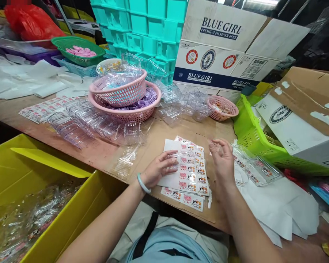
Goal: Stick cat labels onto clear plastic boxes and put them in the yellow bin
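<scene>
My left hand (159, 168), with a pale bangle at the wrist, grips a small clear plastic case (184, 157). It holds the case over a stack of sticker sheets (188, 177) printed with cartoon cats and pink lettering. To the right of the stack, my right hand (221, 155) is raised with its fingers curled and the thumb against them. Anything in that pinch is too small or too transparent to name. Beside my right forearm lie clear cases with cat stickers on them (263, 171), near white backing paper (286, 204).
Clear plastic shells (90, 118) lie left of pink baskets (126, 115), one with purple parts. A yellow bin (104, 193) stands at my left. Right are a lime crate (245, 126) and a carton (298, 128). Teal crates (153, 33) rise behind.
</scene>
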`<act>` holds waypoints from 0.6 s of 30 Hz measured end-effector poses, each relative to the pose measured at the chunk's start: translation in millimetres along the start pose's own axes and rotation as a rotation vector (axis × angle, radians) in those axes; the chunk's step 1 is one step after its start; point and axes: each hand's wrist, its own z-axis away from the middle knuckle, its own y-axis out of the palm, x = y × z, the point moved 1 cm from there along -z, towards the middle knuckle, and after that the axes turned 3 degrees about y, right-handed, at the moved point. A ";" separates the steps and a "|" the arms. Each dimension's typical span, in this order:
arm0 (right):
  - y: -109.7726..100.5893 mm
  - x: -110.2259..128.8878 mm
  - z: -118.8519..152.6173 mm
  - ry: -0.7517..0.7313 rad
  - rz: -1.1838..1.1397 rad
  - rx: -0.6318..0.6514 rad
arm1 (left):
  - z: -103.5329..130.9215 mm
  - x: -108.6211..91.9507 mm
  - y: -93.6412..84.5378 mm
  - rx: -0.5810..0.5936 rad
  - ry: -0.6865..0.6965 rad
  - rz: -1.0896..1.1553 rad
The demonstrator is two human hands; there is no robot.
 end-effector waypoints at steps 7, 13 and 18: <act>11.1 36.4 17.0 0.196 -0.079 0.850 | -0.3 4.2 -12.1 0.057 -0.099 -0.008; 16.6 36.5 16.2 0.312 -0.054 0.959 | 0.1 8.4 -13.7 0.083 -0.088 -0.057; 14.2 36.9 17.7 0.344 -0.042 0.935 | -0.2 10.6 -15.1 0.099 -0.070 -0.071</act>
